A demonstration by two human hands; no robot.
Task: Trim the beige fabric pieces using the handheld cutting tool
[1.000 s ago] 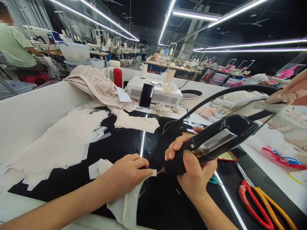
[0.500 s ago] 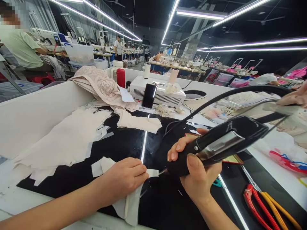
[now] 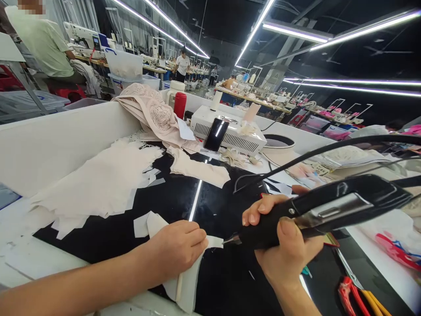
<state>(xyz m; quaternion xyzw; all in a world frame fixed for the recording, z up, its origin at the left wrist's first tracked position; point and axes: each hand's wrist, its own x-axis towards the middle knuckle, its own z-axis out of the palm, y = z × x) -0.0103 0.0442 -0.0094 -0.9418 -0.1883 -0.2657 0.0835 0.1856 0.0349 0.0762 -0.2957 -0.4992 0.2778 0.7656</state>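
Where the fingers of our left hand (image 3: 179,248) lie close together and bent, they press over a thin white fabric piece (image 3: 190,283); its narrow end juts out past them, but with the thumb hidden we cannot tell whether the cloth is also pinched. Clamped around the body of a black handheld power tool with a silver metal lever (image 3: 329,199), the fingers and thumb of our right hand (image 3: 291,248) direct its pointed metal tip (image 3: 232,239) at that end; whether tip and cloth touch, we cannot tell.

Beneath both hands we see a glossy black board (image 3: 237,272), on which the white fabric piece lies near the front edge. To the right, partly out of view, are metal scissors with red and orange handles (image 3: 346,287). To the left spreads a heap of pale cream fabric panels (image 3: 98,180); beyond the hands lies a folded cream cloth strip (image 3: 200,169).

Farther back, a black smartphone (image 3: 216,134) leans against a white box with vent slots (image 3: 230,125), beside which stands a red cylindrical container (image 3: 180,105). At upper left we note a seated co-worker in a pale green shirt (image 3: 39,48).
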